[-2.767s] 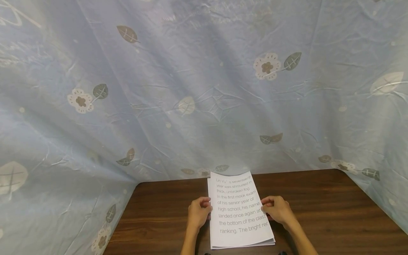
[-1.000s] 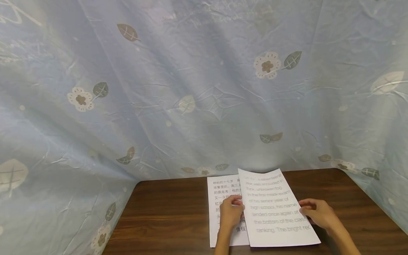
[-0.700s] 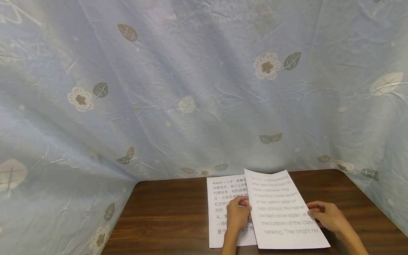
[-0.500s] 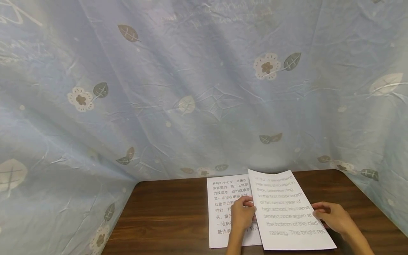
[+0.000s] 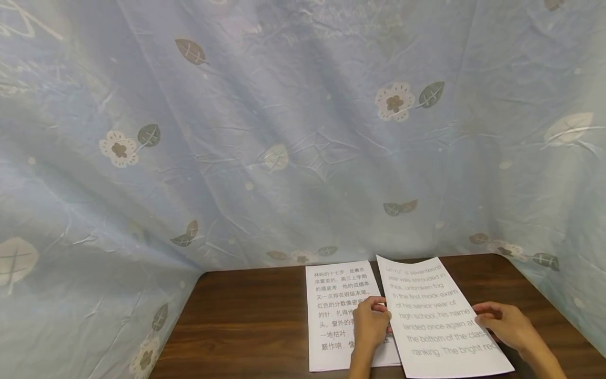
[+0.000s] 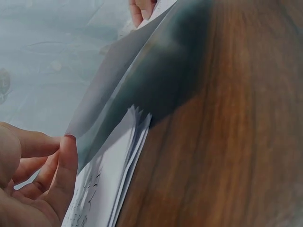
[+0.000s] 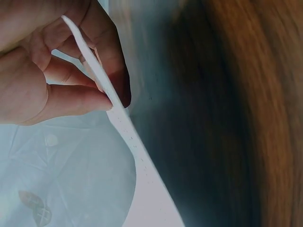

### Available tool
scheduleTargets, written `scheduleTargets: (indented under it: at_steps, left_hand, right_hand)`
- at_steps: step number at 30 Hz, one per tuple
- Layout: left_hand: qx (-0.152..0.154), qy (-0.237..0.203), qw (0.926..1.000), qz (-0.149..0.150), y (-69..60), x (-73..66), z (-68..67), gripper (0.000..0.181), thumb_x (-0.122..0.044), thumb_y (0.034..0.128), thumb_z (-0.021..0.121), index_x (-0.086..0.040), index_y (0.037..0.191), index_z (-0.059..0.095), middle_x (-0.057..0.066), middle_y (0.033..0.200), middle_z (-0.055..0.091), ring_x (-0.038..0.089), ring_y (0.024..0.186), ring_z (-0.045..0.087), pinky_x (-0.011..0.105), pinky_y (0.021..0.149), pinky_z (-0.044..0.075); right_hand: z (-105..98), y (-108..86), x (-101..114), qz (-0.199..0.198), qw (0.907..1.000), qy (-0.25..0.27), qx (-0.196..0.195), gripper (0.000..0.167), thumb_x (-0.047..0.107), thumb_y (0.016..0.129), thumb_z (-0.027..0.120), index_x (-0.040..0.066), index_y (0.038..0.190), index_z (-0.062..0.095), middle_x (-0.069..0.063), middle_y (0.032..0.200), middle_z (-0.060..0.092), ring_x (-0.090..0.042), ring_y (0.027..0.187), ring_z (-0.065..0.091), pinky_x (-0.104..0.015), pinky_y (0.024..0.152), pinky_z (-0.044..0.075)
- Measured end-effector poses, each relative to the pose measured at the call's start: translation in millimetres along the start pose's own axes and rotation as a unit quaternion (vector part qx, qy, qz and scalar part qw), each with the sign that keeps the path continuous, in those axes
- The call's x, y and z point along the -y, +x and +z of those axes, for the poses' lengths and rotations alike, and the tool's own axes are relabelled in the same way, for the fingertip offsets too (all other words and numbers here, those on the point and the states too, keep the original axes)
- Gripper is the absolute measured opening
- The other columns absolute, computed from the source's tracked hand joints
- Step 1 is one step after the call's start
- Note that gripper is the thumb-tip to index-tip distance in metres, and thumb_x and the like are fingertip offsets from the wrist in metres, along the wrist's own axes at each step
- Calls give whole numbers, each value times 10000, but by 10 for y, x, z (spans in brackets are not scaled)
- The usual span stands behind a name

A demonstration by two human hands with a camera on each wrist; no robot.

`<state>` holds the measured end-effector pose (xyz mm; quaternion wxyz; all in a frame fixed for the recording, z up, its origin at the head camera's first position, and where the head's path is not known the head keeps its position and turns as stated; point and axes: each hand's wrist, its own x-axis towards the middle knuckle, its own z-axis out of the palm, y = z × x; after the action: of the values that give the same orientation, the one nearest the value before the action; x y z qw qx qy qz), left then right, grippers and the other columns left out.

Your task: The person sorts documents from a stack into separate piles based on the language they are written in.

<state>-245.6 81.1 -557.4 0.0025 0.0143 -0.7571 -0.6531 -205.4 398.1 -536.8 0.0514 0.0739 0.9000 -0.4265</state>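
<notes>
A white sheet of paper (image 5: 433, 316) with large English print is held over the table at the right, its far edge bowed. My left hand (image 5: 371, 323) pinches its left edge between thumb and finger; my right hand (image 5: 505, 323) pinches the opposite edge. Left of it lies a stack of paper (image 5: 333, 310) printed in Chinese, partly covered by my left hand and the sheet. In the left wrist view, the sheet (image 6: 113, 68) hangs apart from the table, while the stack (image 6: 109, 165) shows several loose layers. The right wrist view shows the sheet (image 7: 151, 194) nearly edge-on.
The dark wood-grain table (image 5: 246, 316) extends to both sides of the papers. A pale blue curtain (image 5: 303, 131) with leaves and flowers rises behind the table's back edge and along both sides.
Both hands have carried the English sheet rightward, off the spot where it lay over the stack. The Chinese-printed page beneath has come into view. In the last half second the sheet moved slightly further right.
</notes>
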Motion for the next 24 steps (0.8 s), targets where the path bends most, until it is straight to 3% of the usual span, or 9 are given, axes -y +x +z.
scheduleTargets:
  at_steps: [4, 12, 24]
  left_hand:
    - [-2, -63, 10000, -53, -5, 18, 62, 300, 58, 835, 757, -70, 1104, 791, -50, 844, 671, 66, 566, 606, 195, 455, 540]
    - [81, -156, 9996, 229, -43, 2, 164, 282, 106, 822, 738, -13, 1075, 774, -55, 818, 662, 38, 535, 581, 208, 445, 553]
    - [71, -146, 9997, 160, -46, 26, 204, 282, 115, 821, 743, -18, 1068, 777, -55, 808, 651, 35, 540, 578, 211, 453, 561]
  right_hand:
    - [-28, 3, -37, 30, 9999, -116, -54, 432, 159, 1019, 691, -125, 1338, 625, -133, 1102, 757, -142, 846, 670, -304, 673, 602]
    - [-82, 31, -88, -78, 9990, -390, -191, 412, 168, 1009, 707, -113, 1305, 654, -144, 1093, 761, -136, 859, 647, -272, 671, 533]
    - [-86, 30, -119, -156, 9981, -536, -277, 394, 161, 999, 710, -109, 1284, 670, -140, 1078, 765, -106, 830, 633, -260, 663, 513]
